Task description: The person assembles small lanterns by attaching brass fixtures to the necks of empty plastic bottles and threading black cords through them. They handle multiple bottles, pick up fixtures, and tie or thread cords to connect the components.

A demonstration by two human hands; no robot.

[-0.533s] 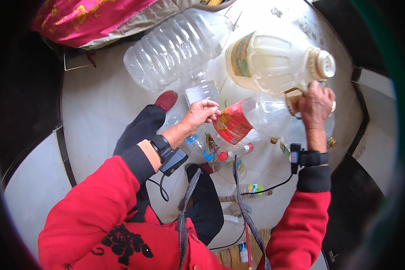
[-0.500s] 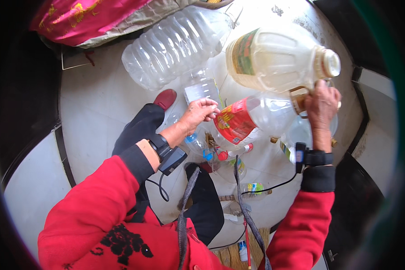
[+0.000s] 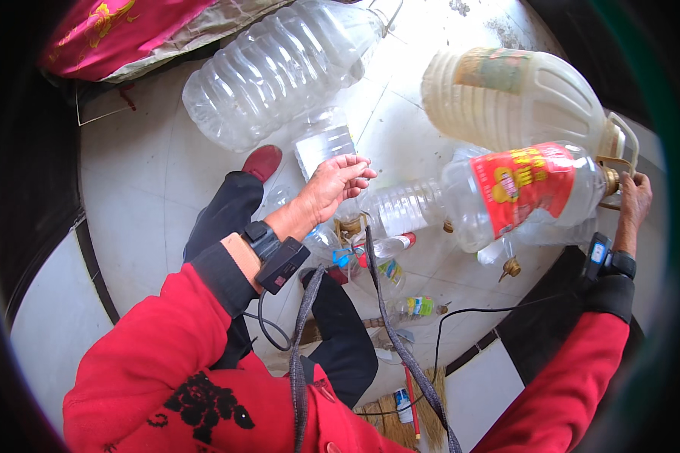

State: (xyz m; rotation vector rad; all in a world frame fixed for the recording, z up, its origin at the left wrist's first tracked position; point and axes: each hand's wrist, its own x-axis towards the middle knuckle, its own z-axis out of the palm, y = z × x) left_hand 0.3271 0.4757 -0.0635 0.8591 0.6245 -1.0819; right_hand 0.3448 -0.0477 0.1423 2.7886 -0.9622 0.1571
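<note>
The right hand [image 3: 633,202] was raised at the right edge of the view, its fingers curled tight around the yellowish handles of two big plastic jugs held out sideways together: a cloudy, cream-coloured ribbed jug with a faded paper label [image 3: 512,100] on top, and just under it, touching, a clear plastic jug with a bright red and yellow label [image 3: 521,195], its gold cap next to the knuckles. The left hand [image 3: 334,186] hovered over the middle of the heap with its fingers loosely spread and slightly bent, grasping nothing; its fingertips hung just above a small clear ribbed plastic bottle [image 3: 402,211] lying on its side, and whether they touched it could not be told. Beyond that hand lay a smaller squarish clear bottle [image 3: 323,145], and farther off a very large clear ribbed water jug [image 3: 279,72] rested on its side on the pale tiled floor [image 3: 140,181]. Lower down, near the person's dark trouser legs, several little bottles with red and blue caps [image 3: 381,253] were scattered close together. A black wrist device [image 3: 278,257] sat on the left forearm over the red sleeve, and a similar one [image 3: 606,257] on the right wrist. A red shoe [image 3: 262,161] showed beside the squarish bottle, and a pink patterned cloth [image 3: 113,34] lay bunched in the upper left corner.
</note>
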